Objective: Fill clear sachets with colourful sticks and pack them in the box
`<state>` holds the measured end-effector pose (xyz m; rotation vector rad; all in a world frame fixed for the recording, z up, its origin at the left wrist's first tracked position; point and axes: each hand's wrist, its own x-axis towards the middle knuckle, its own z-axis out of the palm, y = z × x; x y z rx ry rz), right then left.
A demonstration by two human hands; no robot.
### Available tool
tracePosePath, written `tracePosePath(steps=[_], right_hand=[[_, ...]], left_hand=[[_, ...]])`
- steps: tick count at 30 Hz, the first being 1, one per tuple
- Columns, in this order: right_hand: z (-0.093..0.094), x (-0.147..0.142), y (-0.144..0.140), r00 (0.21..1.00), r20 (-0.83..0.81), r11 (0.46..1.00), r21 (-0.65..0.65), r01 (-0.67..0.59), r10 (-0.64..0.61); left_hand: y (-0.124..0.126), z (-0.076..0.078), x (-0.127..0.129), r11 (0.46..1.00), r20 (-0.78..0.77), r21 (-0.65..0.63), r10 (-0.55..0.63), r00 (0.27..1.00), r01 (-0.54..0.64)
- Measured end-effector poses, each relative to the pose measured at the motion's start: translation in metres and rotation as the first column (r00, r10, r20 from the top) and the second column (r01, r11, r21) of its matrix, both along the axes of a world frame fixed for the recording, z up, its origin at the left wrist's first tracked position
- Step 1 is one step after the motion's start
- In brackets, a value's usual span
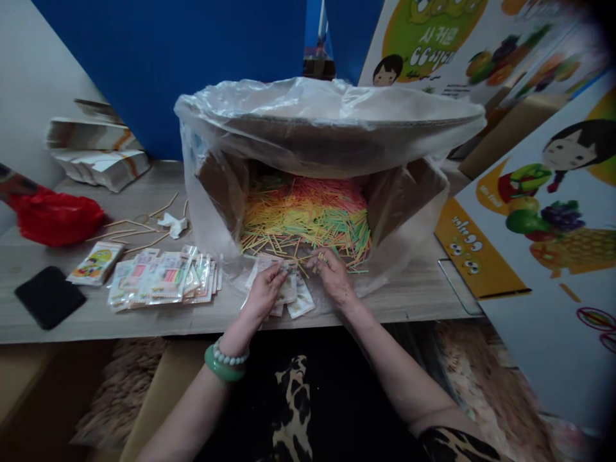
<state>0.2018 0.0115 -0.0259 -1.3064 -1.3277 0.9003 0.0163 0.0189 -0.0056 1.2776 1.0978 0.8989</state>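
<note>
My left hand (265, 290) is closed on a small clear plastic packet (289, 285) at the table's front edge. Beneath it lie a few more packets (302, 303), partly covered by the hand. Just to the right, my right hand (332, 274) pinches several short, thin yellowish sticks (318, 258) between thumb and fingers. Both hands are in front of a plastic-lined cardboard box (221, 192) lying with its opening towards me. Inside it is a heap of thin coloured sticks (308, 212) in pink, yellow, orange and green.
Left of the hands lies a pile of printed packets (158, 279), with a white packet stack (96, 263), a black pad (50, 296) and a red plastic bag (60, 217). Loose rubber bands (144, 242) lie behind them. Large printed cartons (543, 212) stand at the right.
</note>
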Motion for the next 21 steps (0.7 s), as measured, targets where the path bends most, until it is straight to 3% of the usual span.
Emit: tracePosePath(steps=[4, 9, 13, 17, 21], right_hand=[[0.017, -0.006, 0.003, 0.973, -0.230, 0.999, 0.002, -0.032, 0.031], [0.036, -0.019, -0.001, 0.914, -0.390, 0.993, 0.018, -0.112, 0.111], [0.047, -0.030, -0.001, 0.909, -0.382, 0.986, 0.060, -0.154, 0.166], [0.043, -0.036, 0.000, 0.918, -0.344, 0.980, 0.061, -0.191, 0.200], [0.047, -0.038, 0.001, 0.901, -0.404, 0.987, 0.043, -0.153, 0.157]], left_hand=[[-0.001, -0.004, -0.007, 0.995, 0.003, 0.015, -0.101, 0.995, 0.101], [-0.001, -0.005, -0.014, 0.999, -0.060, -0.002, 0.048, 0.997, -0.048], [-0.003, 0.003, -0.013, 0.998, 0.020, 0.003, 0.057, 0.998, -0.058], [-0.005, 0.008, -0.010, 0.999, 0.110, 0.043, -0.005, 0.994, 0.000], [-0.006, 0.005, -0.011, 0.997, 0.099, -0.038, 0.067, 0.993, -0.063]])
